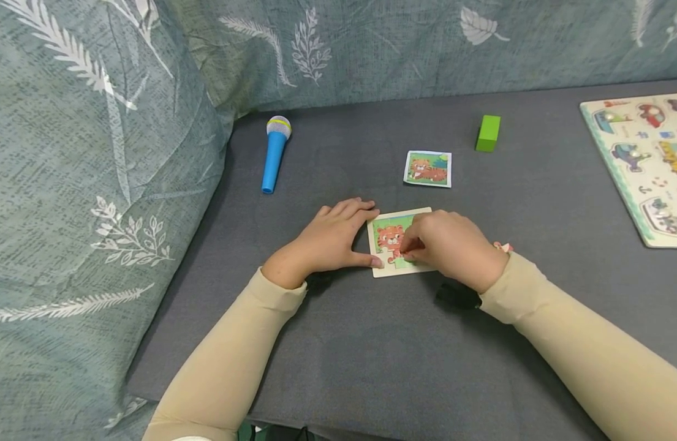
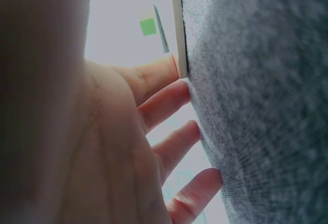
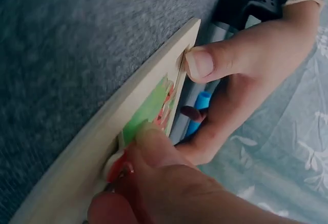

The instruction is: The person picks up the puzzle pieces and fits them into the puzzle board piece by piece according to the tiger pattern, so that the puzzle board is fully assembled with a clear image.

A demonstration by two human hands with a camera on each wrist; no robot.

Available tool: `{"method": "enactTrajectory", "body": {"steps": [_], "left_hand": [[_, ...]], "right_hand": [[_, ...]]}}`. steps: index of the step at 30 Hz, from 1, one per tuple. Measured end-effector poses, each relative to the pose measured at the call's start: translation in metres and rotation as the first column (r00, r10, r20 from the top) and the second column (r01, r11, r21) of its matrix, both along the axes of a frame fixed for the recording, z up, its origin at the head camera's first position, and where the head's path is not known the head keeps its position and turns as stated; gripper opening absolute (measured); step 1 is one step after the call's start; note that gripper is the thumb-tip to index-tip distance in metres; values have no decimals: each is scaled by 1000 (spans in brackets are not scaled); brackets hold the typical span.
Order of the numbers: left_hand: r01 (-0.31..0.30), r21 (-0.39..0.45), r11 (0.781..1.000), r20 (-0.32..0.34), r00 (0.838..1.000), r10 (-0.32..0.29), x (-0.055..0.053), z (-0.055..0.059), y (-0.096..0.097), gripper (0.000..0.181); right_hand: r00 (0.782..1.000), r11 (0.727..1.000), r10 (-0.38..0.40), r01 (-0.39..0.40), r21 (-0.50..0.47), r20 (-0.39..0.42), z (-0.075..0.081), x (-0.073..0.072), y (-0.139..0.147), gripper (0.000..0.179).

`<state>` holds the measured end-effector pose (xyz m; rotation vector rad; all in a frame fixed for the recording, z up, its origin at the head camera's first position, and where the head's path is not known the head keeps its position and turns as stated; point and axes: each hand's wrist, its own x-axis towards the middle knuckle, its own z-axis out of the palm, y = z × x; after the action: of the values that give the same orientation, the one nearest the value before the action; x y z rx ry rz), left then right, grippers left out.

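A wooden jigsaw board with a tiger picture lies on the table, its lower left showing bare wood. At its left side is my left hand, fingers spread: the thumb rests on the lower left corner and the index fingertip touches the edge. The other left fingertips rest on the cloth in the left wrist view. Over the board's right part, my right hand pinches a small red and pale jigsaw piece between thumb and fingers, right at the board's surface. Those fingers hide much of the piece.
A tiger picture card lies behind the board. Farther back are a blue toy microphone and a green block. A large vehicle puzzle board lies at right. Something small and red shows beside the right wrist. A leaf-patterned curtain borders the table.
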<state>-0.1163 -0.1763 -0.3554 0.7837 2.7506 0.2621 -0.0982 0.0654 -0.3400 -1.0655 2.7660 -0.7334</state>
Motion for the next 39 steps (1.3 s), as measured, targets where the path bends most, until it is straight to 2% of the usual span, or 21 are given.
{"method": "enactTrajectory", "body": {"steps": [4,7,10,13,19,22,24,26,31,34,37,39], "left_hand": [[-1,-1,1000,1,1000,1,0,0,0,98],[1,-1,1000,1,1000,-1,1,0,-1,98],[3,2,1000,1,1000,-3,0,0,-1,98],[4,4,1000,-2,1000,-4,0,0,0,97],[5,0,1000,0,1000,-5,-1,0,0,97],[6,-3,1000,7,1000,-6,-1,0,0,97],[4,-5,1000,10,1000,-4,0,0,0,98],[4,-9,1000,9,1000,-4,0,1,1,98],[5,-6,1000,5,1000,-5,-1,0,2,97],[5,-4,1000,3,1000,-5,-1,0,1,97],[2,-6,1000,6,1000,-2,-1,0,0,97],[0,-7,1000,6,1000,0,-1,0,0,96]], "right_hand": [[990,993,19,-2,119,-141,2,8,-4,18],[964,969,64,2,249,-257,5,16,-10,20],[944,938,100,15,346,-313,9,24,-14,19],[944,937,102,16,349,-315,10,27,-15,13],[959,954,81,4,300,-273,7,21,-13,14],[954,946,87,11,325,-285,8,23,-14,17],[947,936,93,22,351,-309,9,27,-16,19],[923,931,106,38,362,-369,8,32,-18,21],[886,912,112,88,400,-450,5,47,-27,11],[876,899,102,122,421,-472,1,54,-33,6],[861,900,89,147,412,-501,-2,58,-36,8],[864,899,77,156,410,-498,-1,58,-37,9]]}}
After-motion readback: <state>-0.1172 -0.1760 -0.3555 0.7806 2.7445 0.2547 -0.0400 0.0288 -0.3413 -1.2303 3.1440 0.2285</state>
